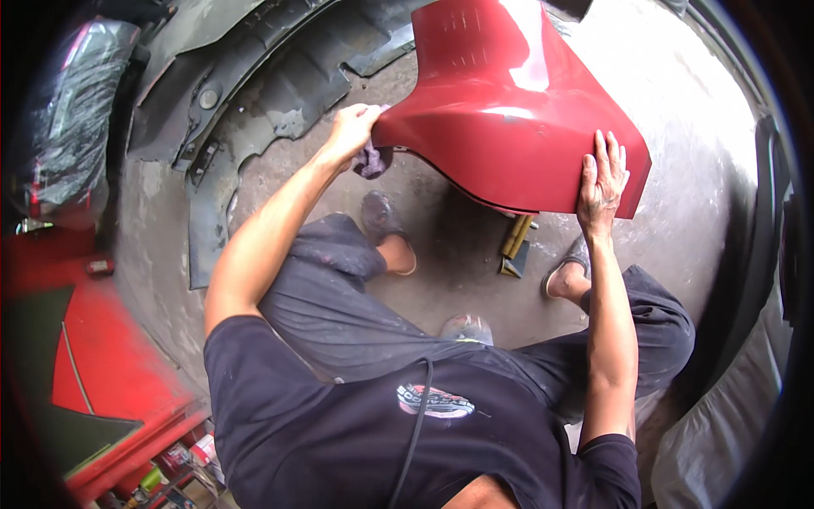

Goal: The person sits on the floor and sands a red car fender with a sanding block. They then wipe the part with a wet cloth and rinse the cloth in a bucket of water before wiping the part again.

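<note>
A glossy red car body panel (509,127), probably a bumper, stands in front of me, curved and with bright reflections on it. At its left corner, my left hand (351,138) is closed around a purple-grey cloth (371,161), bunched up against the panel's edge. The fingertips there are partly hidden. My right hand (603,184) lies on the panel's lower right part, fingers stretched out and pressed to the red surface, holding nothing.
Dark bumper pieces (297,93) curve along the floor at the left. Below the red panel shows a stand part with yellow tubes (515,237). A plastic-wrapped item (76,119) is at the far left, a red surface (110,339) lower left, a pale sheet (721,424) lower right.
</note>
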A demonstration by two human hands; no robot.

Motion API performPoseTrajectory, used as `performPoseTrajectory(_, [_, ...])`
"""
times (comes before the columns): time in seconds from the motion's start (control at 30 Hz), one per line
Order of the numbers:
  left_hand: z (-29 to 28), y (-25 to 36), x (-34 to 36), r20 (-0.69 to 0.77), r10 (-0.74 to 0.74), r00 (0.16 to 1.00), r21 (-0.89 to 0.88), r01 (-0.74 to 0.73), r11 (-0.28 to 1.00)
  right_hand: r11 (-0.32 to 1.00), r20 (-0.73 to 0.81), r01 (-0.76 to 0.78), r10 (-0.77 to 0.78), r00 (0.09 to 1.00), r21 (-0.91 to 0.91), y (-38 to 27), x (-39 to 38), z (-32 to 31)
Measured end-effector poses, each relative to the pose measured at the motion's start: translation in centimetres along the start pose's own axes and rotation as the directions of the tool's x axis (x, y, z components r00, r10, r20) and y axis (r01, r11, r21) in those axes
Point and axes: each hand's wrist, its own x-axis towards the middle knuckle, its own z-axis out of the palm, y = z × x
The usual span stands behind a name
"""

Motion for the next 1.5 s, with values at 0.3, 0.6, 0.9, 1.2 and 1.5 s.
performPoseTrajectory(0.3, [11.5, 5.4, -6.0, -0.306, 0.613, 0.729, 0.444, -0.46, 0.769, 0.993, -0.029, 0.042, -0.046, 0.999, -0.108, 0.1, 0.2, 0.4])
performPoseTrajectory(0.6, [23.9, 13.8, -9.7, 0.444, 0.782, 0.438, 0.607, -0.789, 0.097, 0.992, 0.016, 0.113, -0.112, 0.994, -0.06, 1.1, 0.1, 0.5])
performPoseTrajectory(0.9, [10.5, 12.0, 4.8, 0.25, 0.244, 0.937, 0.438, -0.335, 0.834, 0.996, -0.02, 0.027, -0.029, 0.999, -0.083, -0.5, 0.3, 0.2])
performPoseTrajectory(1.2, [14.4, 15.1, 2.4, 0.516, 0.417, 0.748, 0.647, -0.66, 0.382, 0.995, -0.014, 0.025, -0.026, 1.0, -0.1, 0.0, 0.6, 0.1])
performPoseTrajectory(1.5, [17.1, 16.4, 4.4, 0.398, 0.432, 0.81, 0.667, -0.578, 0.469, 0.997, 0.048, 0.006, -0.002, 0.999, -0.082, -0.5, 0.4, -0.3])
